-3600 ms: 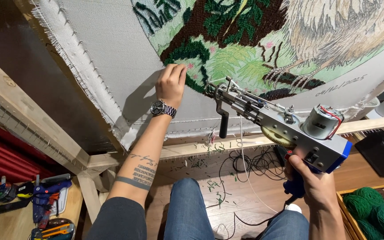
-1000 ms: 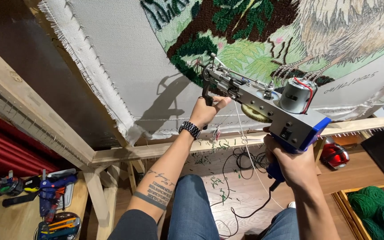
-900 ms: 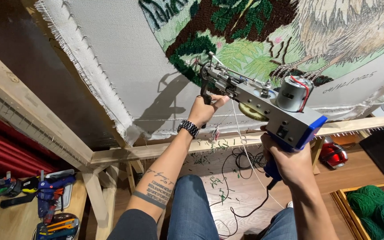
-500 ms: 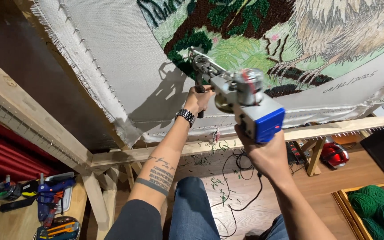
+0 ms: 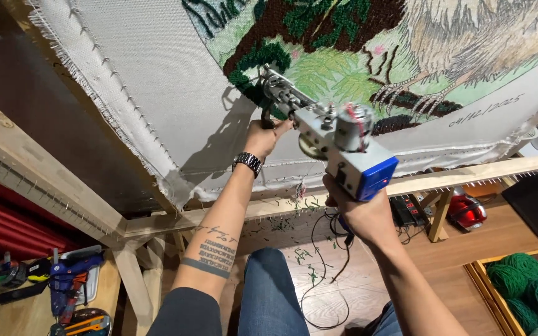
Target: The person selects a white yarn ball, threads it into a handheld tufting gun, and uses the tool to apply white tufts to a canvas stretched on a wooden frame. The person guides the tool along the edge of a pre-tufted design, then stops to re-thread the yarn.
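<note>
White backing cloth stretched on a wooden frame, w/ a half-done tufted picture up top: dark green foliage, brown patches, pale green bg, and greyish feathery bits w/ bird claws toward the right.

Tufting gun is up against the cloth, nose end pressed right at the edge of the dark green patch. Grey metal body, small motor on top, blue housing at the back end facing the cam.

Left hand is wrapped tight round the black front handle under the gun's nose, fingers closed on it. Wristwatch on that wrist, tattoo further down the forearm. Right hand is closed round the rear grip below the blue housing, mostly hidden by the gun body tbh, but the fingers are clamped on it. Black cord hangs down from there and loops over the wood floor.

Other stuff: yarn snippets scattered on the lower frame beam and floor, person's knees in jeans at the bottom. Blue glue gun + misc tools on a bench lower left. Green yarn balls in a wooden crate lower right. Red round thing sits behind the frame on the right, can't tell what it is.
</note>
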